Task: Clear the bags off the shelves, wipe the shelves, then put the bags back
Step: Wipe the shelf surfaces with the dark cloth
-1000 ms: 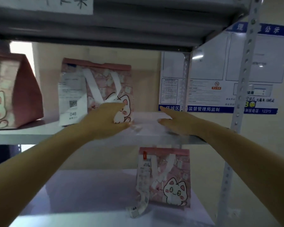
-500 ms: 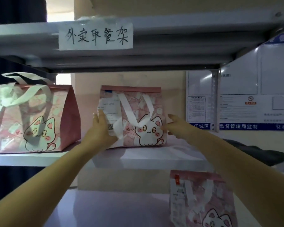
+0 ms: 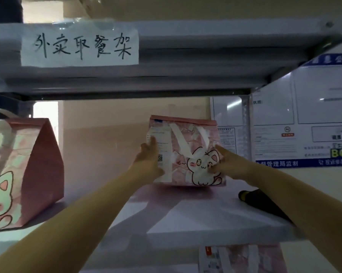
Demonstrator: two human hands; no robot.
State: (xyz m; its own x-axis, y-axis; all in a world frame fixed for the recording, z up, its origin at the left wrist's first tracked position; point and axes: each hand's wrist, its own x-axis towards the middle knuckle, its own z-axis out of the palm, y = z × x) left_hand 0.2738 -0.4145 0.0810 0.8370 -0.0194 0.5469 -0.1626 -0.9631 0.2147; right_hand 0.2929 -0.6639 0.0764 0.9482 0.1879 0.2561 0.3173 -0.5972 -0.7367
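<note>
Item, middle shelf (image 3: 186,219): one pink cat-print bag (image 3: 188,152), centre of the frame, now standing further back on the shelf than half a second ago, when I held it nearer the front edge. My left hand (image 3: 148,160) lies flat against its receipt side and my right hand (image 3: 225,162) presses its right edge, fingers fairly straight on both, gripping nothing. Also listed: second cat bag (image 3: 22,172) at left on this shelf, third bag (image 3: 243,259) on the shelf below at lower right, dark object (image 3: 262,201) at right; I judge this the putting-back stage, nearly done.
</note>
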